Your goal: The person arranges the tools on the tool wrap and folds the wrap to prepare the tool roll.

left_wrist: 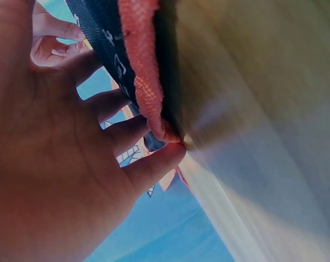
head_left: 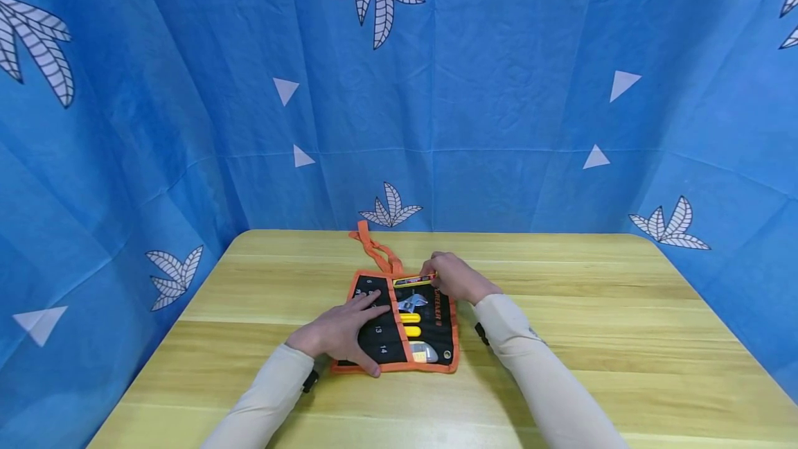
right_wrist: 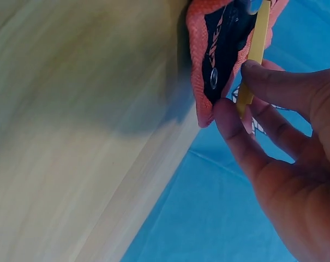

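Note:
A black tool roll (head_left: 389, 324) with orange trim lies unrolled on the table, its left panel printed with numbers. My left hand (head_left: 339, 330) rests spread on that panel; in the left wrist view its fingers (left_wrist: 154, 169) reach along the orange edge. My right hand (head_left: 458, 277) pinches a slim yellow utility knife (head_left: 411, 281) at the roll's far end, between thumb and fingers in the right wrist view. The knife's left end meets the pocket edge. Below it, an adjustable wrench (head_left: 413, 303), two yellow handles (head_left: 410, 331) and a pale, rounded tool end (head_left: 424, 352) stick out of the pockets.
Orange tie straps (head_left: 377, 249) trail from the roll's far edge toward the back of the wooden table (head_left: 592, 324). A blue curtain (head_left: 499, 89) with leaf prints hangs behind the table and along its sides.

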`<state>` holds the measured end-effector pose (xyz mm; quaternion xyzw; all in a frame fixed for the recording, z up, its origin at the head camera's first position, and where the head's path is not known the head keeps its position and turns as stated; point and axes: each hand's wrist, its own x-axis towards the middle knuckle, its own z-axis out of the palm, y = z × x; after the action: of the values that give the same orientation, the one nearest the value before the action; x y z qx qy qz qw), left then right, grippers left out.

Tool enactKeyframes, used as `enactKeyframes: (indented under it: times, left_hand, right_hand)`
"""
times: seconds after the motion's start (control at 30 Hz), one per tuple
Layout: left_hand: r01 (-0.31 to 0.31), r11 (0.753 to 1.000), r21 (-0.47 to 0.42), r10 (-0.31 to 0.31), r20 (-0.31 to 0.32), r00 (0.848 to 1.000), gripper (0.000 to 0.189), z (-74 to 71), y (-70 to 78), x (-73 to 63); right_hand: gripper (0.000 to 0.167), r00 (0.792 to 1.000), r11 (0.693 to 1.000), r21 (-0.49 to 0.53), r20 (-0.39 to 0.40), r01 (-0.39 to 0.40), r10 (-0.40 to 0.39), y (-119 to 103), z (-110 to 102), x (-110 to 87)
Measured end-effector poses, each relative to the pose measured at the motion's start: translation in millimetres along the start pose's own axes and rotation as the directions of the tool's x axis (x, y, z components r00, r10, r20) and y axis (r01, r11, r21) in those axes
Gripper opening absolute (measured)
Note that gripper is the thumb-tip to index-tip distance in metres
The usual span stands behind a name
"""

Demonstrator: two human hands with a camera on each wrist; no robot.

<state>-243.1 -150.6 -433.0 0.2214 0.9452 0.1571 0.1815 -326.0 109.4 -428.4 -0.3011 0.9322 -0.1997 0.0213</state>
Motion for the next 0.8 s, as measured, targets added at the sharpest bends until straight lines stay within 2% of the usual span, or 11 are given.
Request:
enactKeyframes:
  times: [0.23,0.57,0.8]
  left_hand:
    - [-0.003,1.000,0.003,0.003,0.009,1.000,0.109,-0.1,-0.1,0.2]
    - [0.005,1.000,0.012,-0.005,0.015,1.000,0.109,-1.4,1.0,-0.1]
    - [0.012,1.000,0.012,-0.012,0.017,1.000,0.108,-1.3,0.5,0.5]
  right_hand:
    - [0.025,0.999,1.000,0.019,0.035,0.007,-0.008,-1,-1,-1.8]
    - [0.022,0.998,0.999,0.041,0.068,-0.003,0.000,-7,3,5.9]
    - [0.023,0.999,0.998,0.054,0.048,-0.010,0.007,-12,5,7.5]
